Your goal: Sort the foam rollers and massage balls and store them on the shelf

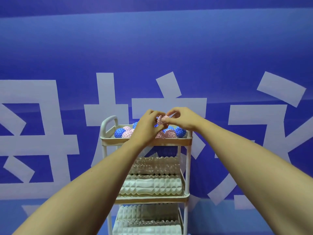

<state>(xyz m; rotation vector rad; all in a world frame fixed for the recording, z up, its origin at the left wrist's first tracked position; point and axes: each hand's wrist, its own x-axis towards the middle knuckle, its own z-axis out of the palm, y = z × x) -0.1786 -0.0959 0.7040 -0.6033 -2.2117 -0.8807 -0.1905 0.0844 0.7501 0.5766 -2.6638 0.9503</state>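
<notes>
Pink ball (162, 120), pinched between the fingers of both left hand (147, 127) and right hand (182, 119), could roll off the crowded top tray (189, 137) toward 3 o'clock if dropped onto the heaped balls.

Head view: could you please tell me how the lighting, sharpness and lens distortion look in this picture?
Head view: even, soft light with a blue cast and no hard shadows; wide-angle stretch makes both forearms balloon toward the bottom corners; the hands and the pink ball are fairly sharp; the cart leans slightly; the rollers look pale and a little washed out.
</notes>
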